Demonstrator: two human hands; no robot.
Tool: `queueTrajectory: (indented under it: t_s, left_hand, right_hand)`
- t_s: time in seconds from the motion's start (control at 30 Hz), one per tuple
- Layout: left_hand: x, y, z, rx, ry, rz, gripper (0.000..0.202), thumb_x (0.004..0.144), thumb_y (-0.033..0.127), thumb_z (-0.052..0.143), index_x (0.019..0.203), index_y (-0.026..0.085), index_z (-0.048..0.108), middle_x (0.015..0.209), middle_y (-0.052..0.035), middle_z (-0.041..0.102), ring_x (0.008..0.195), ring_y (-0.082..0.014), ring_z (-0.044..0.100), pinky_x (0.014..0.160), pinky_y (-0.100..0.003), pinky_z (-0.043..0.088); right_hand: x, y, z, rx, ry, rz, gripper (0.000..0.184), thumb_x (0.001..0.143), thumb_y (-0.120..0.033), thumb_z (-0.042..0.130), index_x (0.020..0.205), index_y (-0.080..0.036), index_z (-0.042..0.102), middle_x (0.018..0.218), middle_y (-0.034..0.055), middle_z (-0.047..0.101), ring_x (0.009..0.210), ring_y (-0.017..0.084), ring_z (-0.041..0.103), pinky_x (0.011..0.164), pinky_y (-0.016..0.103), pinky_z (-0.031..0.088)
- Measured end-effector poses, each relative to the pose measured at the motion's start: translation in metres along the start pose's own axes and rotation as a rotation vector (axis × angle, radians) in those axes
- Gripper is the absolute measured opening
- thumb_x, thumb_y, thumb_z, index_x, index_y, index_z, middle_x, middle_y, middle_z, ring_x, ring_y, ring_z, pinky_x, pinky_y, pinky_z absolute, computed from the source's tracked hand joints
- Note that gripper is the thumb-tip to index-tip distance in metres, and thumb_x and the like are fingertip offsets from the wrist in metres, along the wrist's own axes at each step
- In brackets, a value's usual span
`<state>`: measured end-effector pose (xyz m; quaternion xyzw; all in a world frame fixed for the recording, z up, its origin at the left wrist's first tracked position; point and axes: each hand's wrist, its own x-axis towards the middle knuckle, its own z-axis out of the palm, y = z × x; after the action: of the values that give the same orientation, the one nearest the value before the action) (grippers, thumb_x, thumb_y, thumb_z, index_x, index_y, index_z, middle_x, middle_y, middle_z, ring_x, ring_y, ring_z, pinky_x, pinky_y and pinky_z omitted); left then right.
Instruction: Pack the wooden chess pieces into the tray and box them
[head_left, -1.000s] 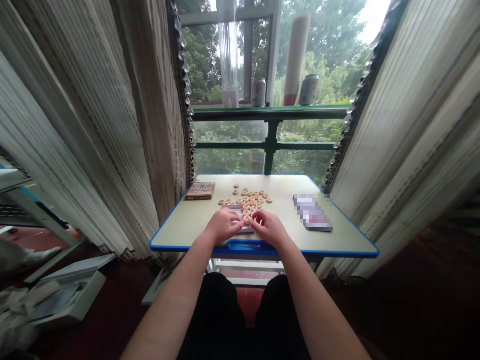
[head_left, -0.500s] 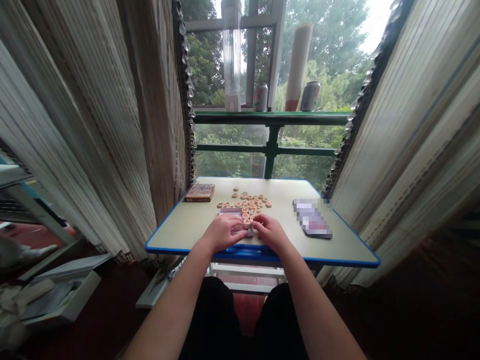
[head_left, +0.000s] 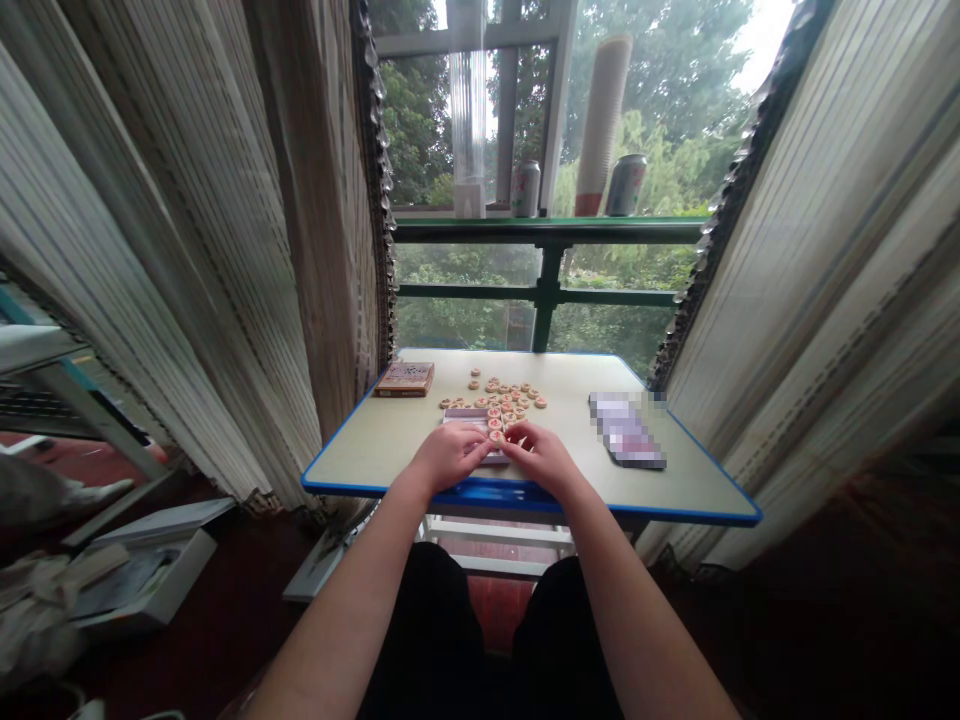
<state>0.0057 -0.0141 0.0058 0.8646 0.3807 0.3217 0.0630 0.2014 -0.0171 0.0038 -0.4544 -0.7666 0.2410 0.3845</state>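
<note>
By the tabletop's near edge [head_left: 337, 489], your left hand [head_left: 448, 457] and right hand [head_left: 541, 456], curled narrow, flank a round piece [head_left: 496, 437]; grip unclear.

- Red characters mark the round pieces [head_left: 495, 424] between my left fingers [head_left: 466, 436] and right fingers [head_left: 525, 432]; I can read none.
- Dark print covers the flat box [head_left: 405, 379] beyond my left fingers, too small to make out.
- Coloured marks show on the pale can [head_left: 525, 188] and darker can [head_left: 627, 185], far ahead of my fingers; their brands are illegible.
</note>
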Motion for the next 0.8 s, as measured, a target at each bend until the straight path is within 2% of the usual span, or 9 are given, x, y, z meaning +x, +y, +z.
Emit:
queueTrajectory:
  t_s: [0.27, 0.53, 0.67, 0.8]
  left_hand:
    - [0.0005, -0.0021, 0.0012, 0.018, -0.023, 0.030, 0.031, 0.090, 0.033, 0.044, 0.098, 0.020, 0.071, 0.103, -0.0053, 0.071, 0.097, -0.0191, 0.063, 0.091, -0.033, 0.047]
    - [0.0005, -0.0004, 0.0006, 0.023, -0.012, 0.038, 0.032, 0.090, 0.033, 0.043, 0.100, 0.020, 0.071, 0.108, -0.0059, 0.068, 0.103, -0.0194, 0.061, 0.093, -0.034, 0.048]
    - [0.0006, -0.0012, 0.0012, 0.001, -0.004, 0.063, 0.030, 0.090, 0.030, 0.044, 0.104, 0.021, 0.069, 0.109, -0.0056, 0.069, 0.103, -0.0187, 0.061, 0.094, -0.034, 0.048]
    - [0.0010, -0.0021, 0.0017, 0.015, 0.000, 0.059, 0.029, 0.090, 0.031, 0.045, 0.101, 0.021, 0.070, 0.106, -0.0060, 0.069, 0.101, -0.0191, 0.062, 0.093, -0.035, 0.049]
  right_hand:
    - [-0.0035, -0.0025, 0.0043, -0.080, 0.031, -0.101, 0.019, 0.079, -0.036, 0.059, 0.084, -0.019, 0.066, 0.091, 0.0043, 0.061, 0.057, 0.008, 0.052, 0.062, 0.025, 0.048]
    - [-0.0035, -0.0018, 0.0050, -0.129, 0.016, -0.098, 0.015, 0.079, -0.033, 0.059, 0.084, -0.020, 0.065, 0.090, 0.0033, 0.061, 0.059, 0.009, 0.053, 0.063, 0.025, 0.047]
    - [-0.0037, -0.0036, 0.0048, -0.134, 0.027, -0.102, 0.017, 0.079, -0.031, 0.058, 0.092, -0.021, 0.063, 0.089, 0.0026, 0.062, 0.057, 0.009, 0.051, 0.061, 0.025, 0.045]
    - [-0.0046, -0.0063, 0.0045, -0.168, 0.033, -0.128, 0.009, 0.077, -0.028, 0.059, 0.082, -0.021, 0.062, 0.086, 0.0017, 0.061, 0.059, 0.010, 0.049, 0.062, 0.025, 0.044]
